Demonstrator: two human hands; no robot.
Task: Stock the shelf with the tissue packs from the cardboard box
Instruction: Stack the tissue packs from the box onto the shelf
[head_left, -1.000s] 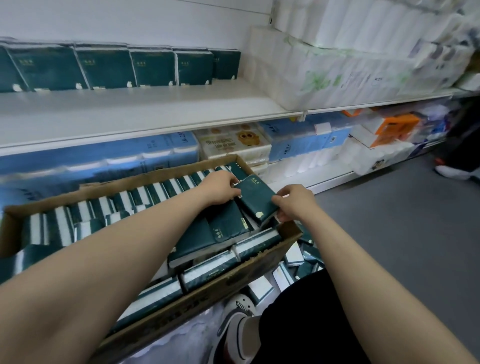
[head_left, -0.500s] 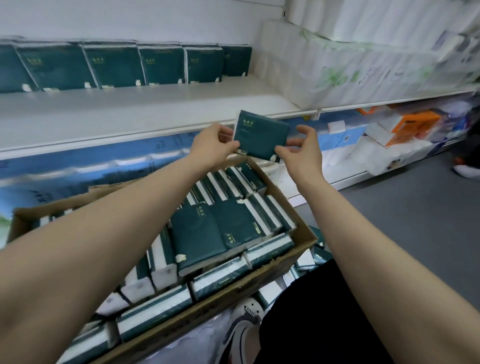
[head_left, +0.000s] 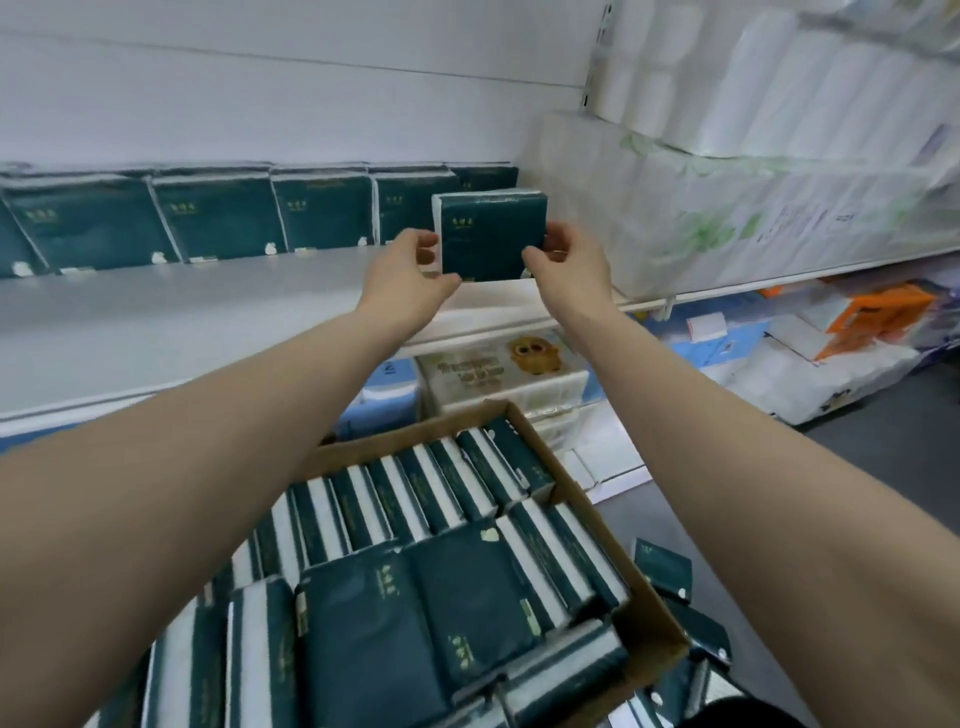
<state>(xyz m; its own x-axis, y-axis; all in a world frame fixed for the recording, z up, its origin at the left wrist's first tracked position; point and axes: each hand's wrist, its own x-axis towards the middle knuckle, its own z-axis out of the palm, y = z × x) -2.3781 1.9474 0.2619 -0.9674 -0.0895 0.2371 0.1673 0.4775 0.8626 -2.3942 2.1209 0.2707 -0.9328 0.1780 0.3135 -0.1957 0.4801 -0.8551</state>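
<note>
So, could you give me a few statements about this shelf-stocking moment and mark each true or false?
1. The left hand and the right hand both hold one tissue pack. True.
2. The cardboard box is empty. False: many boxed packs fill it.
3. A back row of packs stands on the shelf. True.
4. The held tissue pack is orange. False: it is dark green.

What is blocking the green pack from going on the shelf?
Nothing visible does. The left hand and right hand hold the tissue pack upright over bare shelf, in front of the back row of packs. White bundles stand to its right.
</note>
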